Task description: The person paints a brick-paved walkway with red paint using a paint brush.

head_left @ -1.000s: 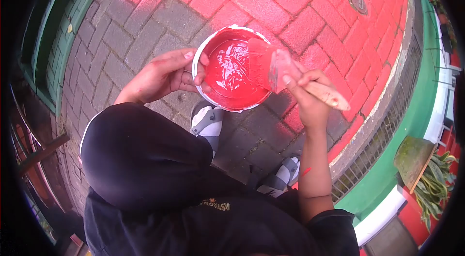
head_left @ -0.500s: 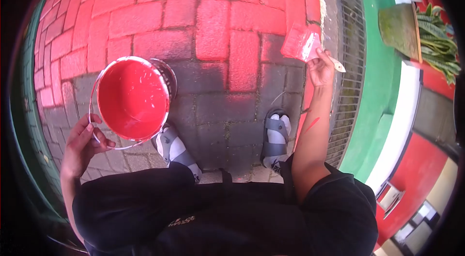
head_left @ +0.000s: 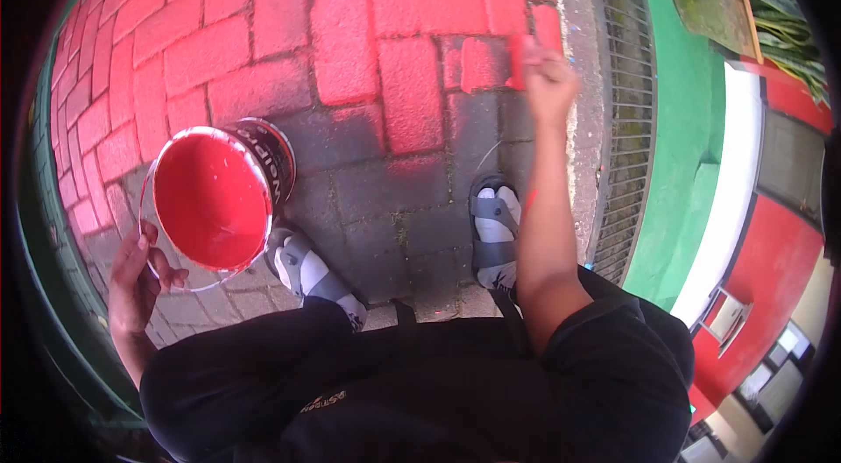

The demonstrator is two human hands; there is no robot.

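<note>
White letters run along the dark side of the paint bucket, seen upside down and cut off at the rim; they look like "NIPP", though the rest is hidden; a small gold print sits on the black shirt, also upside down and too blurred to read; nothing else carries writing.
</note>
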